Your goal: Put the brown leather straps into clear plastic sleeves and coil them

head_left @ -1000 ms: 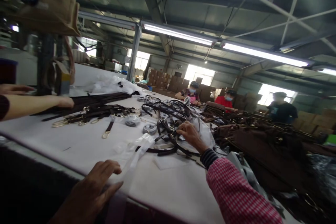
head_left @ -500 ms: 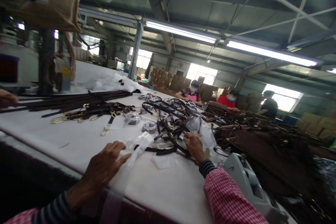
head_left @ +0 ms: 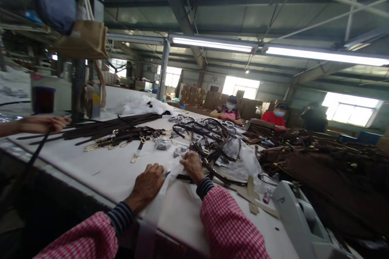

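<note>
A clear plastic strip (head_left: 160, 201) lies across the near edge of the white table (head_left: 121, 176), its lower end hanging below that edge and its upper end on the surface between the person's two hands. The left hand (head_left: 147, 186) lies just left of the strip, fingers bent and close together; a small dark tip shows at the fingertips, but whether they grip it or the plastic cannot be told. The right hand (head_left: 192, 166) bends down over the strip's upper end, its fingers drawn narrow; their grip is hidden.

Beyond the right hand, toward the middle of the surface, lies a tangle of dark straps (head_left: 209, 134), with coils in clear wrapping (head_left: 163, 143) at its left side and a crumpled plastic bag (head_left: 244, 160) at its right. Left of these are short straps with metal clips (head_left: 133, 137), then long dark straps (head_left: 103, 128) reaching toward the left edge, where a co-worker's hand (head_left: 45, 124) holds a dark band (head_left: 38, 149). A white plastic heap (head_left: 142, 105) lies behind.

Toward the right edge are tan strips (head_left: 251, 194), a grey device (head_left: 299, 216) and piled brown cloth (head_left: 328, 176). Two people sit near the far edge.
</note>
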{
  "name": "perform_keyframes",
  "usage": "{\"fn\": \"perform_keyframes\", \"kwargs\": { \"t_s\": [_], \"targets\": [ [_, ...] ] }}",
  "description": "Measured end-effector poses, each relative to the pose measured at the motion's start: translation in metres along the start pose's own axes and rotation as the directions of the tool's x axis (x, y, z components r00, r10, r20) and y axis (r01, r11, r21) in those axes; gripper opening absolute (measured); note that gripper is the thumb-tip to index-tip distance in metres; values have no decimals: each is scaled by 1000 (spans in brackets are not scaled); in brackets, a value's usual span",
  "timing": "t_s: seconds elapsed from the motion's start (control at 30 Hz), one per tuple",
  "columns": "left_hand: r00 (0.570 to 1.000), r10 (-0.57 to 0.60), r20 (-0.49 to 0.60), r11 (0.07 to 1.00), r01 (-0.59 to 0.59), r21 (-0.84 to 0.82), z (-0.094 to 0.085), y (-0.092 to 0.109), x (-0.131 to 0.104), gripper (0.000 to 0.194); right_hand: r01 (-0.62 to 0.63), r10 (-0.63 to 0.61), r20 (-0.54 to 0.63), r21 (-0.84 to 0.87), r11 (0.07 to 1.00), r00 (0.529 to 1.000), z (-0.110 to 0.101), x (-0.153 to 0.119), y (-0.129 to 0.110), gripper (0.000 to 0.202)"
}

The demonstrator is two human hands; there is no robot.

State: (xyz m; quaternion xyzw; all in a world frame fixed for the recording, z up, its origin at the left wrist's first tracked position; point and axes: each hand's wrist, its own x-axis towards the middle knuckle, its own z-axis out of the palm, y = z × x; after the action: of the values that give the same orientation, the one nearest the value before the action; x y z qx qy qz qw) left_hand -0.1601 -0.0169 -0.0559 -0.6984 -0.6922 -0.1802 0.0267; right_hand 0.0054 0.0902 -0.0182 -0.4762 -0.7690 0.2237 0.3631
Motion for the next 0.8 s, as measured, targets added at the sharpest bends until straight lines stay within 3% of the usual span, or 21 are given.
{"fn": "perform_keyframes", "kwargs": {
  "t_s": [0.13,0.23,0.37,0.47,0.57,0.67,0.73,0.8],
  "targets": [
    [1000,-13,-17,999,12,-48,-1,-3,0,24,1,-7,25,240,971,1000,-30,-9,-20,16],
    [1000,-5,-9,995,4,-97,-2,-7,1,24,32,-36,3,372,928,999,-47,-38,-35,23],
    [999,36,10,988,-34,-154,-4,-15,1,23,1,-47,62,594,805,997,-50,-96,-40,27],
    [999,45,-17,983,-48,-177,-7,-15,-7,32,-66,-44,150,655,753,988,-45,-134,-37,27],
    [983,120,-137,964,-148,-219,-17,-2,-29,42,-88,-36,164,690,719,986,-39,-161,-40,28],
    [924,292,-245,880,-360,-309,-37,16,-61,53,-71,-39,130,740,669,991,-30,-182,-54,28],
    [902,401,-157,802,-429,-417,-52,24,-82,40,-64,-42,123,747,662,992,-23,-198,-65,28],
    [884,467,-6,770,-410,-489,-64,24,-102,21,-80,-26,133,728,681,991,-18,-215,-73,30]
  ]
}}
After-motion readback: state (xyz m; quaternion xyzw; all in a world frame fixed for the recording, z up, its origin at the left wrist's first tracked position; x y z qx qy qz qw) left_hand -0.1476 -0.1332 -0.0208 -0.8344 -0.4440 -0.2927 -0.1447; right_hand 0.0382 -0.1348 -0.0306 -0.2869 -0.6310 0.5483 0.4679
